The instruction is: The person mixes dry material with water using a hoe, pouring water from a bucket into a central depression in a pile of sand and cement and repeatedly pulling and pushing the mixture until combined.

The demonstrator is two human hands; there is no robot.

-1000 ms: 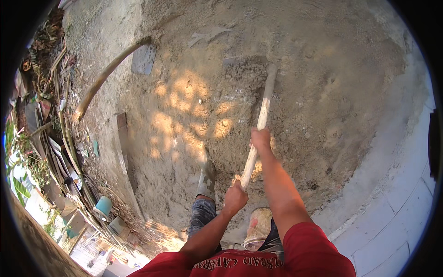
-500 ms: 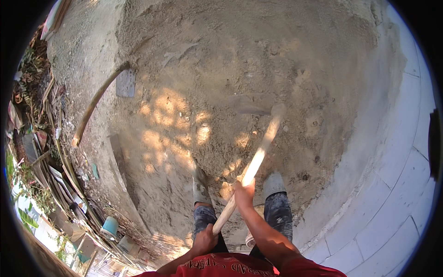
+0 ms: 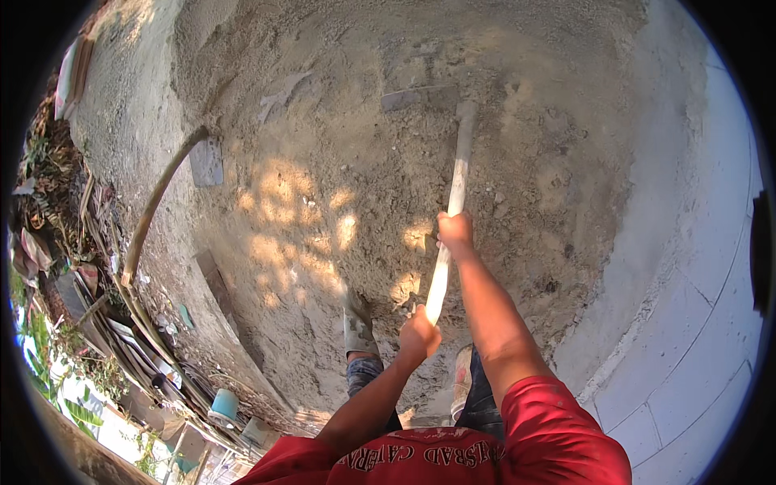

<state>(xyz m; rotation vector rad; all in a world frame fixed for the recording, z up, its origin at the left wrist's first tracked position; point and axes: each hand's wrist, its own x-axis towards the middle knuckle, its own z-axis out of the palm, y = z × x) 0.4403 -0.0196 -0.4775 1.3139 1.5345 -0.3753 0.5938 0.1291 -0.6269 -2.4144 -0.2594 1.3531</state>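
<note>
Both my hands are wrapped round the pale wooden handle of a hoe (image 3: 457,184). My left hand (image 3: 419,333) grips its near end, in front of my body. Farther up the shaft, my right hand (image 3: 456,234) is closed round it with the arm stretched out. The hoe's wide flat blade (image 3: 419,99) lies to the left of the handle's far end, against the grey-brown sandy mix (image 3: 364,153), which partly hides it. My boots stand in the same mix below the handle.
A second hoe, with a curved wooden handle (image 3: 153,206) and a grey metal blade (image 3: 207,163), lies at the left. A board (image 3: 218,287) edges the mix there. Beyond are scrap wood (image 3: 121,343) and a light blue bucket (image 3: 224,404). A pale block wall (image 3: 687,315) curves along the right.
The hoe and both my hands have moved farther away from my body. The blade has shifted far and slightly left, and the handle stands more upright in the picture.
</note>
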